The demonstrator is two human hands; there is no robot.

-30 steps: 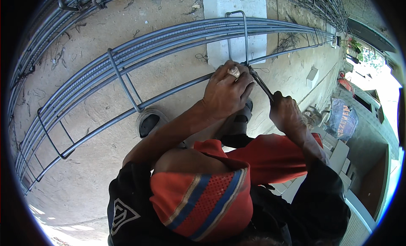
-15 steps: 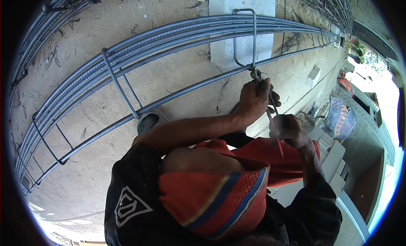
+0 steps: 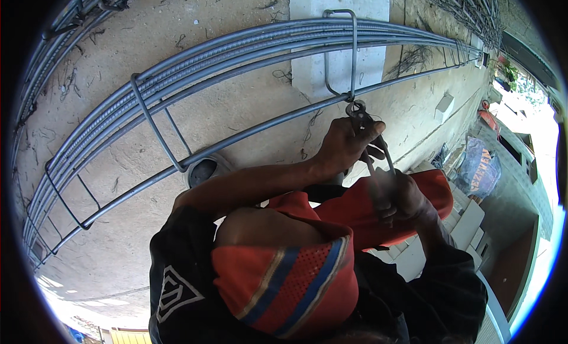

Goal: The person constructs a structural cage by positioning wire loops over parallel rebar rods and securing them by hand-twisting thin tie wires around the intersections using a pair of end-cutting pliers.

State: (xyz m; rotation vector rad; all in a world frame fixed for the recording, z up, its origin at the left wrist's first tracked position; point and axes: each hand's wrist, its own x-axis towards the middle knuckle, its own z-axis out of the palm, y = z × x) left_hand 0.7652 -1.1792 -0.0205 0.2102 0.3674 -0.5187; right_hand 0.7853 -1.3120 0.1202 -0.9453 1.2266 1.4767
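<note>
A pair of pincers [image 3: 360, 113] with long thin handles meets the near bar of the rebar cage [image 3: 278, 119], at the foot of a bent stirrup [image 3: 354, 54]. My left hand [image 3: 343, 144] is closed around the pincers just below their jaws, its thumb stretched along the tool. Lower and to the right, my right hand [image 3: 403, 197] grips the handles, its fingers partly smeared by motion. The handle ends are hidden by that hand. Any tie wire in the jaws is too small to make out.
More stirrups [image 3: 155, 122] stand along the cage to the left. A pale block [image 3: 340, 71] lies under the cage. Other rebar bundles [image 3: 467, 15] lie at the upper right and upper left. Wire scraps [image 3: 411, 58] litter the concrete. A printed sack [image 3: 479, 169] sits at the right.
My left hand has moved slightly down and left, showing more of the pincers' jaws. The right hand has shifted down, and the red handle end that stuck out below it is now hidden.
</note>
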